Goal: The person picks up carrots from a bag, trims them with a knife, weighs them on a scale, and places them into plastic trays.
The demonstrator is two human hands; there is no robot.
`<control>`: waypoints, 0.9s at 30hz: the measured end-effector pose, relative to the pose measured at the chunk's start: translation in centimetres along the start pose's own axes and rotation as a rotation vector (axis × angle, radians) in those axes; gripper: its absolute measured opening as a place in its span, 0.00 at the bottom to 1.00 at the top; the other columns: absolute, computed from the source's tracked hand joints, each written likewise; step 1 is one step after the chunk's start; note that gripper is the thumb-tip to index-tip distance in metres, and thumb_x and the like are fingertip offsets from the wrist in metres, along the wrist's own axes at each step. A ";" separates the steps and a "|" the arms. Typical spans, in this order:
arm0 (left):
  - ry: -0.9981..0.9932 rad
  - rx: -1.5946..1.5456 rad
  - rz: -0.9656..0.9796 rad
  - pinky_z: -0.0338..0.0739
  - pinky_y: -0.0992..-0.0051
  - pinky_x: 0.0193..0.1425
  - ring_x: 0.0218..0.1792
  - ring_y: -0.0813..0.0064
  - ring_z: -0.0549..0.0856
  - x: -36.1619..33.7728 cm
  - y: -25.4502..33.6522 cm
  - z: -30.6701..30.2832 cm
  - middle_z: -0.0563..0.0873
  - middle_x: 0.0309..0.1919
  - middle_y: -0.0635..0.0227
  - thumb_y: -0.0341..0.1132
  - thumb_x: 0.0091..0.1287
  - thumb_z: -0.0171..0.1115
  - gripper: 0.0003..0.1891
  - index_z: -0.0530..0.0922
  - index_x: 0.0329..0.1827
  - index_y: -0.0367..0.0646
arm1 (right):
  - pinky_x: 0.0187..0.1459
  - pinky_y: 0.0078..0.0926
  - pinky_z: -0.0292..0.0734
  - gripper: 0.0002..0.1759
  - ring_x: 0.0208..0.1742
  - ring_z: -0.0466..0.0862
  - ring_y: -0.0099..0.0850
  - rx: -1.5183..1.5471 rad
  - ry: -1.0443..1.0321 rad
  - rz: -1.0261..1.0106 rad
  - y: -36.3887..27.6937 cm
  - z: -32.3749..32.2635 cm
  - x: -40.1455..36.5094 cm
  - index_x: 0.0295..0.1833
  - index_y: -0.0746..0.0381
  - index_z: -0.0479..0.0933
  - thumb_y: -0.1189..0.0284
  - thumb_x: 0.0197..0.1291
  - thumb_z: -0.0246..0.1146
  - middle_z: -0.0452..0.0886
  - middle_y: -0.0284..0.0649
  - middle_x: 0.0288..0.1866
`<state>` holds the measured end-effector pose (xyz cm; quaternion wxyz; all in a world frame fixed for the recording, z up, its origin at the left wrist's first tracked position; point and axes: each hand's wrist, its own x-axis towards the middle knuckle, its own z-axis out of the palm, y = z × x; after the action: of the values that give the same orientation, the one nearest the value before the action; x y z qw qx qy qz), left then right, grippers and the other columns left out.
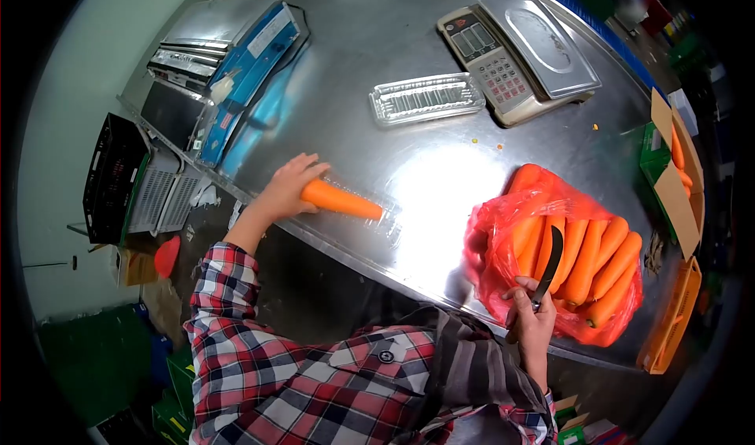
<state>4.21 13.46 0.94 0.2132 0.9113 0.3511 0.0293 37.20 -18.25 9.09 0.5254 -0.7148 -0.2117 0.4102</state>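
Observation:
My left hand (289,187) curves round the thick end of a large carrot (344,200) near the table's front edge. Clear plastic, looking like a shallow tray (393,223), shows beside and under that carrot; whether my fingers also grip it is hard to see. In my right hand (532,319) is a knife (554,262) with a dark, curved blade pointing up and away from me. The blade passes over several carrots (586,260) in an opened red plastic bag (491,244). My right hand is at the bag's near edge.
On the metal table (354,28) a clear plastic tray (427,99) touches or nearly touches a digital scale (503,71). A blue wrapping machine (244,75) stands at the left. A cardboard box (676,174) with carrots and an orange crate (672,315) are at the right edge.

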 end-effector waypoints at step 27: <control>0.290 -0.138 0.297 0.71 0.63 0.59 0.53 0.54 0.75 41.9 22.5 1.6 0.77 0.50 0.55 0.41 0.53 0.70 0.31 0.72 0.60 0.41 | 0.21 0.13 0.64 0.13 0.19 0.71 0.16 0.217 0.298 0.149 0.6 -1.7 -1.1 0.51 0.65 0.76 0.71 0.64 0.59 0.80 0.33 0.29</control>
<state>50.16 25.29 4.62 0.2155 0.9225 0.2372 0.2153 37.92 -20.23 9.12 0.5930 -0.7205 -0.0327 0.3579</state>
